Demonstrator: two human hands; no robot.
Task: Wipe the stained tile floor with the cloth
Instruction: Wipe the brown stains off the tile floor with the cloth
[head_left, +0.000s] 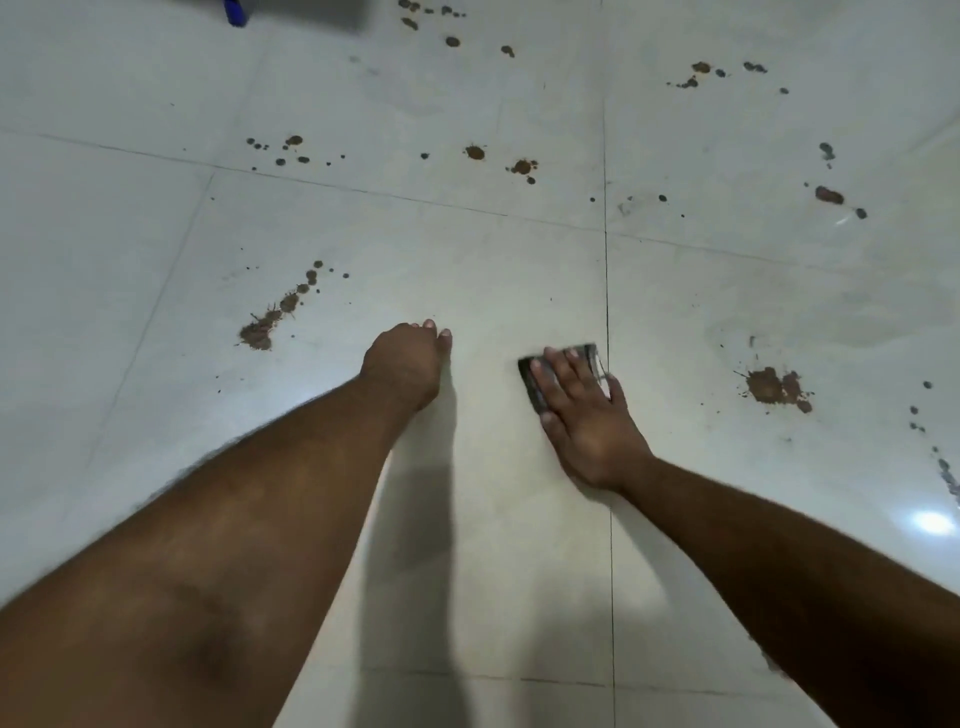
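Observation:
The pale tile floor (467, 260) carries brown and dark stains. My right hand (582, 415) lies flat with straight fingers on a small dark cloth (532, 382), pressing it to the tile beside a grout line. My left hand (405, 364) rests on the floor to the left of it, fingertips down and holding nothing. A brown splatter (774, 387) lies to the right of the cloth. Another brown smear (260, 332) lies left of my left hand. More spots (474, 152) dot the tiles farther ahead.
A blue object (234, 11) and a grey shape (311, 13) sit at the top left edge. Small dark drops (922, 421) run down the right side. A bright light glare (932, 521) shows at the right.

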